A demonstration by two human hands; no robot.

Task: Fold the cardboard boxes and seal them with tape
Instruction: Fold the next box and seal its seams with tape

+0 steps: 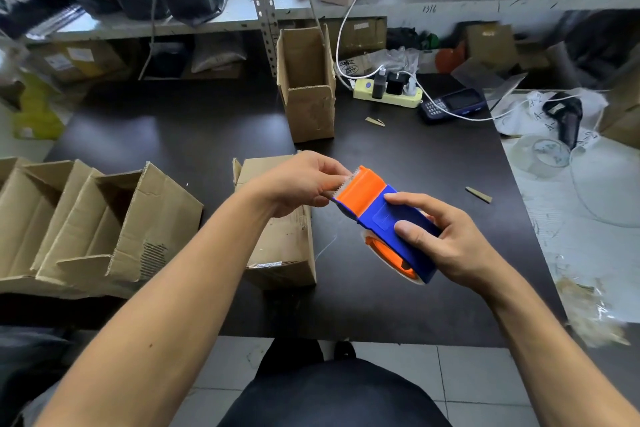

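Note:
A blue and orange tape dispenser (pixel 384 218) is held above the dark table (pixel 173 135). My right hand (pixel 446 239) grips its blue body, thumb and fingers curled round it. My left hand (pixel 298 184) pinches the clear tape end at the dispenser's toothed orange blade. Under my left hand lies a closed cardboard box (pixel 284 246) on its side. A tall open box (pixel 308 87) stands upright further back. Several open boxes (pixel 86 225) lie nested at the left.
A power strip (pixel 388 94) with plugs and white cables sits behind the tall box, a dark handset (pixel 450 104) beside it. Clear tape rolls (pixel 547 156) and a black scanner (pixel 568 118) lie on white sheets at the right. Cardboard scraps (pixel 479 194) dot the table. Cluttered shelves behind.

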